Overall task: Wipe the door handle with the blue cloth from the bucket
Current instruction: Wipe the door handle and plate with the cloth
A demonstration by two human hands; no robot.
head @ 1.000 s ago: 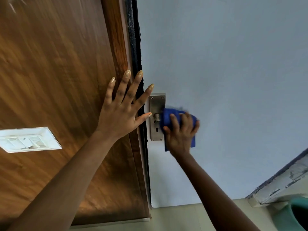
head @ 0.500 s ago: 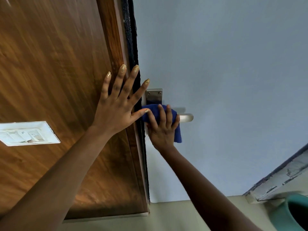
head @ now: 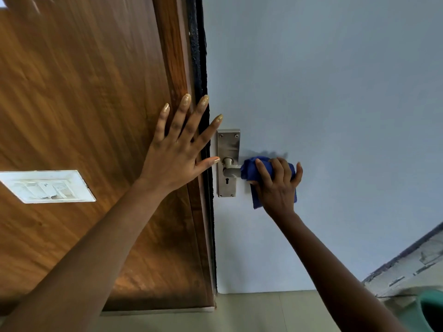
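A metal door handle (head: pixel 230 169) with a tall backplate and keyhole is fixed on the pale grey door (head: pixel 335 116). My right hand (head: pixel 278 188) grips the blue cloth (head: pixel 250 168), wrapped around the outer part of the lever; only the lever's base near the plate shows. My left hand (head: pixel 177 154) lies flat with fingers spread on the wooden door frame (head: pixel 175 68), thumb tip close to the backplate. The green bucket (head: pixel 429 310) peeks in at the bottom right corner.
A white switch plate (head: pixel 48 186) is mounted on the brown wooden panel (head: pixel 72 92) at left. A black seal strip (head: pixel 199 56) runs along the frame's edge. Pale floor tiles (head: pixel 263 312) lie below. A chipped white ledge (head: pixel 407 269) slants in at the lower right.
My right hand slid the cloth from the lever's base out toward its free end, uncovering the backplate and keyhole. My left hand stayed pressed on the frame.
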